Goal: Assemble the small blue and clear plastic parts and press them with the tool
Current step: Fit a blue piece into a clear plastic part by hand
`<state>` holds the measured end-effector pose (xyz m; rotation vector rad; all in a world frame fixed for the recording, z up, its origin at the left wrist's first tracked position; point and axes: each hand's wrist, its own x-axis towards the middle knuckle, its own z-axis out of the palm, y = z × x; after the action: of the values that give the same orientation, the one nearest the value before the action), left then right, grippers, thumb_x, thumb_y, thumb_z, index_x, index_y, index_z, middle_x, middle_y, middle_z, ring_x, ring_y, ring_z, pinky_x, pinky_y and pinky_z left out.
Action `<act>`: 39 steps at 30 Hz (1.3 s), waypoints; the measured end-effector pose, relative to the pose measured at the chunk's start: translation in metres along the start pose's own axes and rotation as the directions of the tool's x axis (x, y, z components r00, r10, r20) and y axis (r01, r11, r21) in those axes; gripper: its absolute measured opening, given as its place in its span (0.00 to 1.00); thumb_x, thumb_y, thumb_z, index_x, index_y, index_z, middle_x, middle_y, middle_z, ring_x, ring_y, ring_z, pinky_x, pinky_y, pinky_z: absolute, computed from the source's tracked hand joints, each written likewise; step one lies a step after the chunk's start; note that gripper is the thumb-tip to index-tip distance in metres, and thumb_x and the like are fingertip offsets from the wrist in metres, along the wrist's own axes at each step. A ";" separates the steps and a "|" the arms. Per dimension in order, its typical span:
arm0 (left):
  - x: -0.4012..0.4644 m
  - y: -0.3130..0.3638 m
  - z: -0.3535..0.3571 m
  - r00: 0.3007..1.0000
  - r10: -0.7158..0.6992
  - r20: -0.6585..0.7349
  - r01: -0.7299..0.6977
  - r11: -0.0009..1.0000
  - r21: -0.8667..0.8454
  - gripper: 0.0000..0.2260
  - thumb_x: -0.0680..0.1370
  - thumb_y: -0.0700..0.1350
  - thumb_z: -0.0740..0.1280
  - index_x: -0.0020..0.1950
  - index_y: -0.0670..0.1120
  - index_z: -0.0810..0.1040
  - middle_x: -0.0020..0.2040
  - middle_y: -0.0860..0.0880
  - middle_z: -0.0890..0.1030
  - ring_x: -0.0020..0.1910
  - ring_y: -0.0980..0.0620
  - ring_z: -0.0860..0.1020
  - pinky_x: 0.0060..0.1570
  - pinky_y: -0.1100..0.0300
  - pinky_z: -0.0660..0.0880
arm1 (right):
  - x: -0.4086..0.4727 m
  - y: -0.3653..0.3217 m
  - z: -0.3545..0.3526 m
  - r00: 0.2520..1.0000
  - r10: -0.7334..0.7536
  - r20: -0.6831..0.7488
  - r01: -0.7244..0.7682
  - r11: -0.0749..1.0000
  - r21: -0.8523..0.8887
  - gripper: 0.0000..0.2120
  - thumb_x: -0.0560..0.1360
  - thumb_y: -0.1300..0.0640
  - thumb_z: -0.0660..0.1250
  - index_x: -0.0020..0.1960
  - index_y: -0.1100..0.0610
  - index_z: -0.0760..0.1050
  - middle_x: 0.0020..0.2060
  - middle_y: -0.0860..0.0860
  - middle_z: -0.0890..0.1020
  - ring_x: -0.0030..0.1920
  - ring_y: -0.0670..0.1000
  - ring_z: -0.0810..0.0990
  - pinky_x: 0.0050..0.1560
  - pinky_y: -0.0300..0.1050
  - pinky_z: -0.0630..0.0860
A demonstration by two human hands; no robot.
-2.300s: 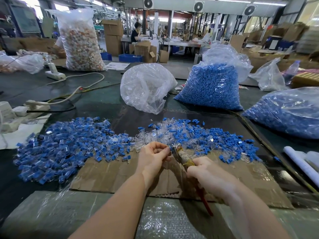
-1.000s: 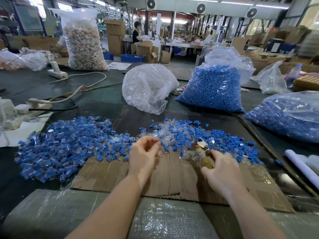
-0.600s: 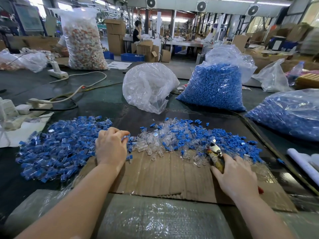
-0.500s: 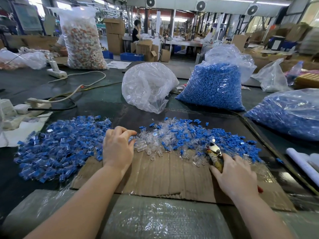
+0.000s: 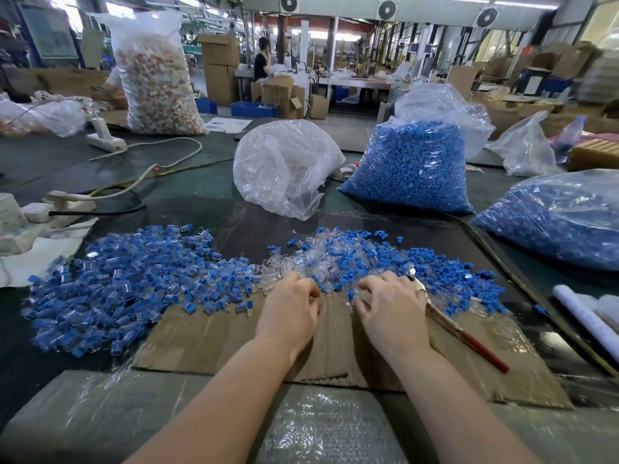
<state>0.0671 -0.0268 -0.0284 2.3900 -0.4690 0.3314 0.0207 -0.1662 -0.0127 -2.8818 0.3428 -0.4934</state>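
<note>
Head view, right hand (image 5: 393, 311) hiding tool (image 5: 465, 336) head, left hand (image 5: 289, 313) fingertips unclear

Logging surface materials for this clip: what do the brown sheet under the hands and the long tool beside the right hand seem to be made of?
The brown flat sheet looks like matte corrugated cardboard: creased, with frayed edges. The long tool seems to have a shiny metal head and red-coated handles, probably plastic; the right hand hides part of it.
</note>
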 end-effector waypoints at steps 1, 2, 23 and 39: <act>0.000 0.003 0.003 1.000 0.005 -0.001 -0.005 1.000 -0.027 0.08 0.77 0.44 0.66 0.54 0.46 0.80 0.44 0.55 0.70 0.42 0.58 0.70 0.44 0.69 0.64 | 0.002 -0.003 0.002 1.000 -0.003 -0.002 0.003 1.000 -0.010 0.11 0.78 0.46 0.60 0.56 0.47 0.73 0.54 0.45 0.75 0.58 0.49 0.70 0.61 0.48 0.62; -0.001 0.006 0.006 1.000 0.013 -0.001 -0.013 0.999 -0.053 0.08 0.77 0.44 0.67 0.54 0.46 0.80 0.44 0.56 0.69 0.42 0.58 0.69 0.44 0.70 0.63 | 0.005 -0.006 0.003 1.000 -0.005 -0.002 0.005 1.000 -0.026 0.10 0.77 0.45 0.60 0.55 0.48 0.73 0.53 0.46 0.75 0.57 0.49 0.70 0.60 0.48 0.62; -0.009 0.010 0.019 0.990 0.125 0.060 -0.115 0.981 -0.156 0.06 0.76 0.43 0.67 0.53 0.47 0.78 0.45 0.56 0.68 0.48 0.56 0.70 0.48 0.69 0.63 | 0.009 -0.012 0.004 0.998 -0.033 0.047 0.038 0.994 -0.107 0.05 0.78 0.57 0.57 0.48 0.49 0.70 0.47 0.45 0.77 0.53 0.50 0.71 0.60 0.51 0.60; -0.012 0.011 0.019 0.995 0.083 0.060 -0.070 0.978 -0.196 0.08 0.73 0.48 0.71 0.49 0.46 0.81 0.43 0.56 0.68 0.44 0.58 0.71 0.44 0.73 0.64 | -0.002 -0.006 0.008 1.000 -0.027 0.012 0.029 0.984 -0.175 0.07 0.79 0.56 0.56 0.53 0.49 0.71 0.53 0.46 0.73 0.57 0.51 0.68 0.63 0.53 0.56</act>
<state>0.0539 -0.0443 -0.0404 2.2027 -0.5979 0.2281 0.0233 -0.1583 -0.0193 -3.0620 0.3613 -0.4759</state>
